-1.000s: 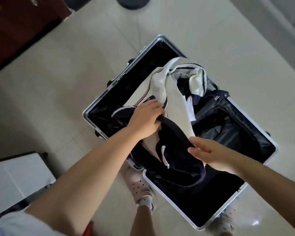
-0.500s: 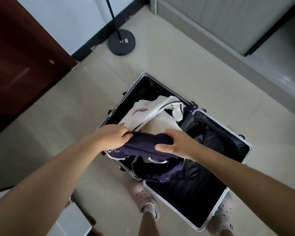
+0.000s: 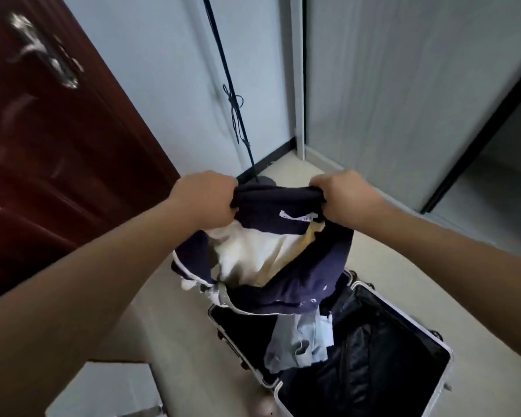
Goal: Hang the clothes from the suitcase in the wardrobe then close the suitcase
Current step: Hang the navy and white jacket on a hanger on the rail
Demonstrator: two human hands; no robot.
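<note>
Behind the hands, a stand (image 3: 235, 94) is leaning by the wall, a door (image 3: 57, 130) to its left; left hand (image 3: 206, 200) and right hand (image 3: 345, 198) are clenching fingers round a navy-and-cream shirt's (image 3: 271, 254) top edge, which is hanging crumpled above the open suitcase (image 3: 433, 341)

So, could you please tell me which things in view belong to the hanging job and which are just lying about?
Part of the job:
- navy and white garment, gripped at its top edge by the left hand and right hand
- open suitcase
- light grey clothing left inside it

Just lying about:
- red door
- black stand pole
- white box
</note>
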